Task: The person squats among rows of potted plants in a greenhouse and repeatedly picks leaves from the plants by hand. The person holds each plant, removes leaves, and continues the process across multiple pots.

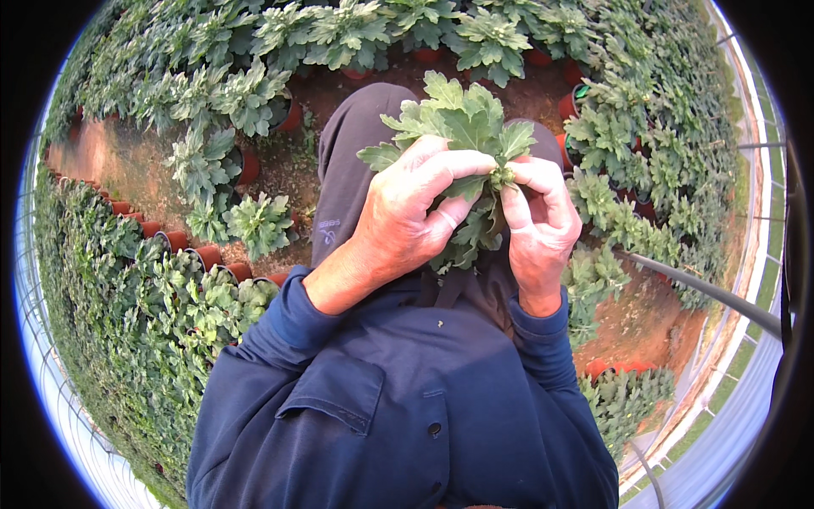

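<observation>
Between my knees rises a leafy chrysanthemum plant (474, 124) with broad lobed leaves; its pot is hidden. My left hand (407, 203) reaches around its top from the left, thumb and forefinger against the stem and leaves. From the right, my right hand (540, 223) pinches at a small cluster of green buds (501, 177) with thumb and fingertips. Both hands meet at this cluster. A pale band, perhaps tape, circles my left thumb. The fingertips partly cover what they grip.
Rows of potted chrysanthemums (356, 32) stand ahead and to both sides. Several red-brown pots (206, 256) line the left row over bare soil (159, 165). At right, a dark pole (699, 286) slants inward near the pale greenhouse side edge (757, 210).
</observation>
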